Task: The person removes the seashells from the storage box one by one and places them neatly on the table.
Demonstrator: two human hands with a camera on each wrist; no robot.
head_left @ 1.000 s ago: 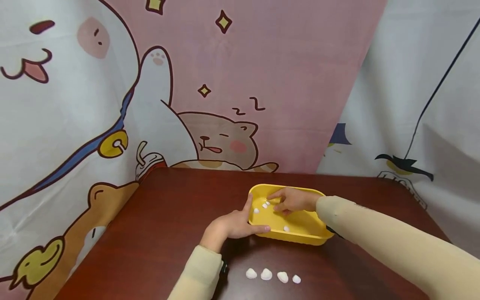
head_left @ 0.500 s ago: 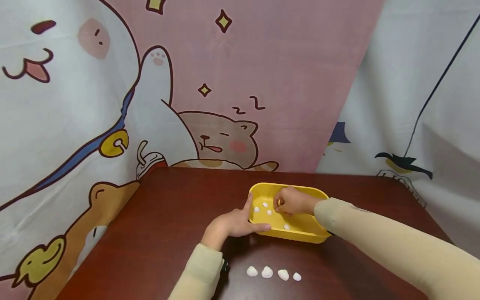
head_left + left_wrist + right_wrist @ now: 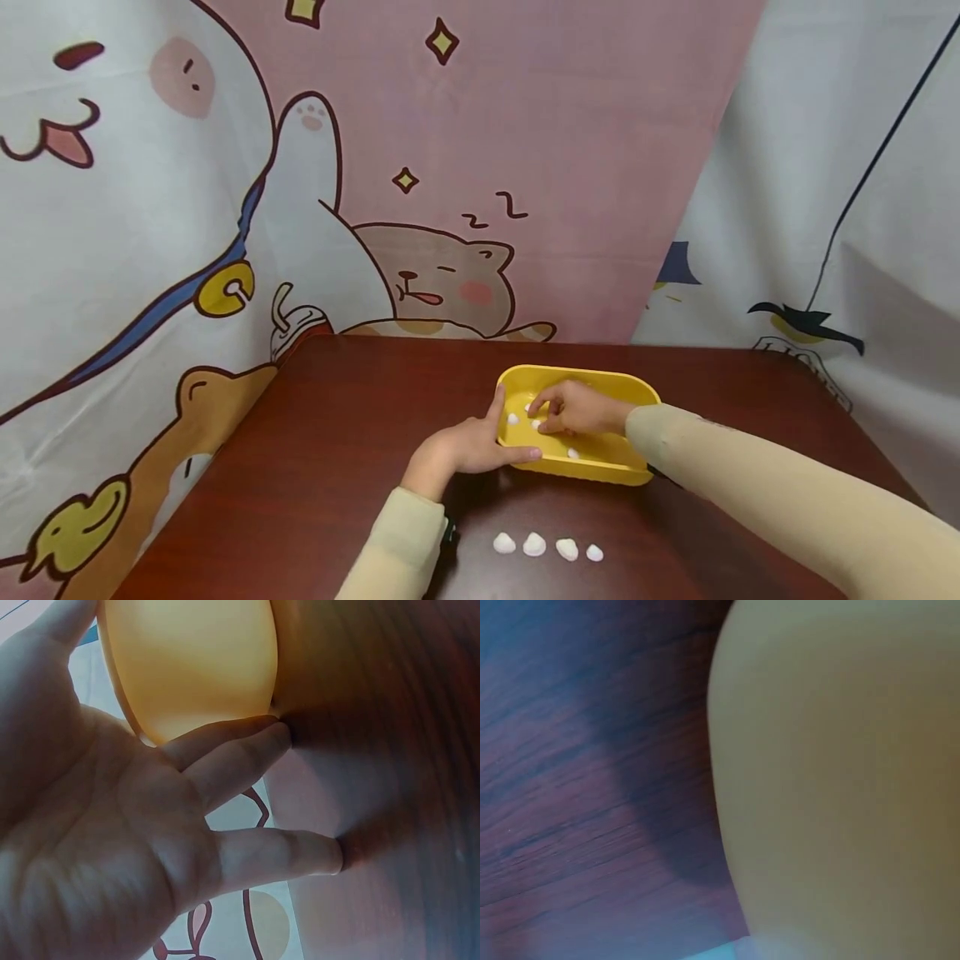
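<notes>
My left hand (image 3: 468, 446) rests against the left end of a yellow plastic basin (image 3: 622, 477), its thumb along the front rim. In the left wrist view, straight, splayed fingers (image 3: 277, 851) reach down to the table beside the basin (image 3: 195, 667). Inside the basin, my right hand (image 3: 588, 408) spreads its index finger and thumb apart around a small white seashell (image 3: 536, 424). Other small shells lie on the basin floor, one at the left (image 3: 513, 419) and one near the front wall (image 3: 573, 453). The right wrist view shows only the basin's side (image 3: 832, 780) and table, no hand.
In front of the basin, several white shells (image 3: 534, 544) lie in a row on the dark red-brown wooden table (image 3: 360, 417). A cartoon-printed cloth (image 3: 600, 167) hangs behind the table's far edge.
Two shells that lay close together are now apart. My right fingers curled in and drew back right, then stretched out left again over the shells. The left hand has stayed on the basin.
</notes>
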